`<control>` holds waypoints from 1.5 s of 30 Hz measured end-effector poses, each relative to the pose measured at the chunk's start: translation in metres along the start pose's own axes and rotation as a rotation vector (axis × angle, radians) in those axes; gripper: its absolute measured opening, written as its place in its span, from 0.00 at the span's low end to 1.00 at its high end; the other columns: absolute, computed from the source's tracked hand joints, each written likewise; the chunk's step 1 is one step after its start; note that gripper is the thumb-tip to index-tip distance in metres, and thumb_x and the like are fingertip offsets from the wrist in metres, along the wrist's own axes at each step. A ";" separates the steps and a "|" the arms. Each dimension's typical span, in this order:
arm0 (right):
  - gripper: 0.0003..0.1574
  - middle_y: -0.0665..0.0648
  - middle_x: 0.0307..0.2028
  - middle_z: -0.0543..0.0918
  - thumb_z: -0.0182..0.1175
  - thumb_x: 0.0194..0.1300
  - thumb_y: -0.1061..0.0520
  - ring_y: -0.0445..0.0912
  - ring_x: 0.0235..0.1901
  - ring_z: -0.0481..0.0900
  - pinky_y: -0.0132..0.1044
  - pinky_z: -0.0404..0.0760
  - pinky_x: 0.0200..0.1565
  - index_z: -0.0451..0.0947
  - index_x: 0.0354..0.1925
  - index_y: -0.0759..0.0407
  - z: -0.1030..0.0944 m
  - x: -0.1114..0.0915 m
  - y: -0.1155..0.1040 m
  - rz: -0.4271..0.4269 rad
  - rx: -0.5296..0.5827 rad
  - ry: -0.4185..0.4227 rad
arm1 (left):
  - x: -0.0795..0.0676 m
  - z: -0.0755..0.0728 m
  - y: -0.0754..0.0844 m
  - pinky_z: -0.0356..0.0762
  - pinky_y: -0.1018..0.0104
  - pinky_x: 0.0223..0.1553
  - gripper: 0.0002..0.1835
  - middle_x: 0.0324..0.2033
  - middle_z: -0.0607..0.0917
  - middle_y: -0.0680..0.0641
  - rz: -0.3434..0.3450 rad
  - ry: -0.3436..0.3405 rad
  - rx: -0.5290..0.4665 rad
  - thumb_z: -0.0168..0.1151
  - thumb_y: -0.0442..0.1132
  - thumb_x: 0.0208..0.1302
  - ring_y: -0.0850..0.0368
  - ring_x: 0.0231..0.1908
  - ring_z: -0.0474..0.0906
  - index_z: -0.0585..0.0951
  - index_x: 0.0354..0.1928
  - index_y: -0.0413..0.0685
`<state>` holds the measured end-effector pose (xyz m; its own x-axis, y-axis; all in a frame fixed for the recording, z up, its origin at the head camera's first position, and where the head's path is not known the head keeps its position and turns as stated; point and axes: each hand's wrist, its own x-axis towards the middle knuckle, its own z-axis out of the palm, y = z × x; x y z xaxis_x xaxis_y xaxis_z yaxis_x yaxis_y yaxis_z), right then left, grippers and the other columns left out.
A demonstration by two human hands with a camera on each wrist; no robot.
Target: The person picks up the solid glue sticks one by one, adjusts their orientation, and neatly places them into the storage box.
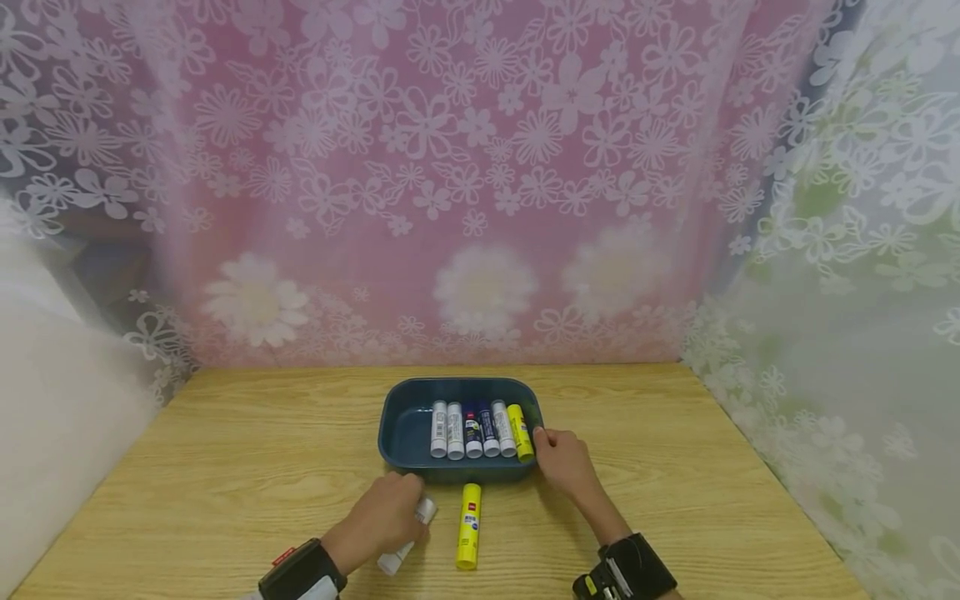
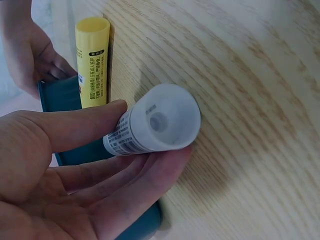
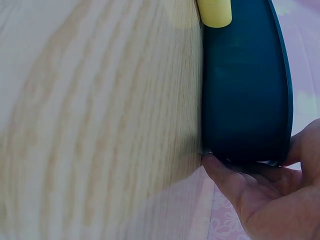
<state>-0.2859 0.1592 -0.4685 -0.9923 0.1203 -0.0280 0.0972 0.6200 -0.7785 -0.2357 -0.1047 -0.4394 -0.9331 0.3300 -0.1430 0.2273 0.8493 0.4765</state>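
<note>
My left hand (image 1: pixel 384 512) pinches a white glue stick (image 2: pixel 172 122) between thumb and fingers, close over the table in front of the tray. The stick's round hollow end faces the left wrist camera. A dark teal tray (image 1: pixel 405 437) sits beyond it, and my right hand (image 1: pixel 567 462) grips its right end, thumb at the rim and fingers on the outer wall. Inside the tray several glue sticks lie side by side: white ones (image 1: pixel 439 429), navy-and-white ones (image 1: pixel 472 432) and a yellow one (image 1: pixel 521 433) at the right.
Another yellow glue stick (image 1: pixel 468 527) is on the wooden table (image 1: pixel 645 417) just in front of the tray, right of my left hand. A pink flowered curtain (image 1: pixel 480 208) hangs along the table's back edge, with pale sheeting (image 1: pixel 847 400) at the right side.
</note>
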 end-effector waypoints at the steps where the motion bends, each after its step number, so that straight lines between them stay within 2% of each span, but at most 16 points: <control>1: 0.27 0.49 0.17 0.66 0.45 0.79 0.50 0.43 0.18 0.63 0.33 0.60 0.22 0.66 0.20 0.53 0.000 0.000 0.000 0.003 0.001 -0.003 | 0.000 0.000 -0.001 0.74 0.65 0.20 0.15 0.23 0.77 0.48 0.007 0.007 -0.002 0.81 0.33 0.45 0.55 0.23 0.73 0.81 0.31 0.38; 5: 0.27 0.49 0.17 0.65 0.45 0.79 0.50 0.43 0.18 0.62 0.33 0.59 0.22 0.66 0.19 0.53 0.000 -0.001 -0.001 0.008 0.006 -0.005 | 0.000 0.001 -0.002 0.73 0.65 0.19 0.14 0.21 0.77 0.49 0.030 0.028 -0.006 0.81 0.32 0.43 0.56 0.21 0.73 0.82 0.29 0.39; 13: 0.28 0.49 0.16 0.65 0.45 0.79 0.50 0.43 0.17 0.62 0.33 0.59 0.22 0.65 0.19 0.53 -0.001 -0.001 -0.002 0.005 0.010 -0.003 | 0.002 0.000 -0.005 0.75 0.66 0.19 0.15 0.22 0.77 0.48 -0.032 0.013 -0.052 0.81 0.33 0.43 0.56 0.22 0.75 0.80 0.26 0.41; 19: 0.28 0.49 0.15 0.65 0.46 0.80 0.51 0.43 0.16 0.61 0.32 0.59 0.21 0.65 0.18 0.53 0.001 0.001 0.000 -0.010 0.011 0.005 | 0.001 -0.005 -0.009 0.74 0.66 0.18 0.15 0.22 0.75 0.47 -0.003 0.025 -0.063 0.79 0.30 0.42 0.55 0.22 0.74 0.77 0.21 0.42; 25: 0.28 0.49 0.15 0.65 0.45 0.80 0.50 0.43 0.16 0.62 0.32 0.59 0.21 0.66 0.19 0.53 0.002 0.001 0.001 -0.013 0.007 0.007 | 0.001 -0.013 -0.017 0.70 0.68 0.18 0.15 0.19 0.75 0.48 -0.006 0.001 -0.036 0.75 0.28 0.44 0.56 0.20 0.73 0.74 0.19 0.43; 31: 0.28 0.49 0.15 0.64 0.45 0.80 0.50 0.43 0.16 0.61 0.32 0.59 0.21 0.65 0.19 0.53 0.001 0.000 0.001 -0.014 0.007 0.006 | 0.002 -0.021 -0.031 0.67 0.69 0.19 0.18 0.18 0.74 0.50 -0.038 0.015 -0.015 0.75 0.27 0.43 0.57 0.19 0.72 0.72 0.18 0.45; 34: 0.29 0.49 0.15 0.64 0.46 0.80 0.50 0.43 0.16 0.61 0.32 0.58 0.21 0.65 0.18 0.53 0.001 0.000 0.001 -0.020 0.003 0.007 | 0.002 -0.028 -0.039 0.68 0.69 0.19 0.16 0.18 0.75 0.50 -0.041 0.023 0.004 0.74 0.26 0.44 0.57 0.19 0.72 0.73 0.18 0.44; 40: 0.28 0.49 0.15 0.65 0.45 0.80 0.50 0.43 0.16 0.62 0.32 0.59 0.22 0.65 0.19 0.53 0.000 0.000 0.001 -0.008 0.001 0.005 | 0.006 -0.052 -0.048 0.78 0.65 0.17 0.08 0.22 0.79 0.46 -0.093 0.008 -0.004 0.74 0.29 0.51 0.54 0.20 0.78 0.80 0.27 0.39; 45: 0.28 0.50 0.16 0.66 0.45 0.80 0.50 0.43 0.17 0.63 0.33 0.60 0.22 0.66 0.20 0.53 0.000 0.000 0.002 -0.002 0.008 -0.005 | 0.010 -0.068 -0.054 0.79 0.64 0.17 0.08 0.22 0.79 0.45 -0.100 0.033 -0.018 0.74 0.32 0.54 0.53 0.21 0.79 0.81 0.28 0.39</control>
<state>-0.2860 0.1607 -0.4700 -0.9929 0.1150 -0.0296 0.0945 0.6140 -0.7836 -0.2761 -0.1755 -0.4078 -0.9596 0.2296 -0.1624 0.1274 0.8698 0.4767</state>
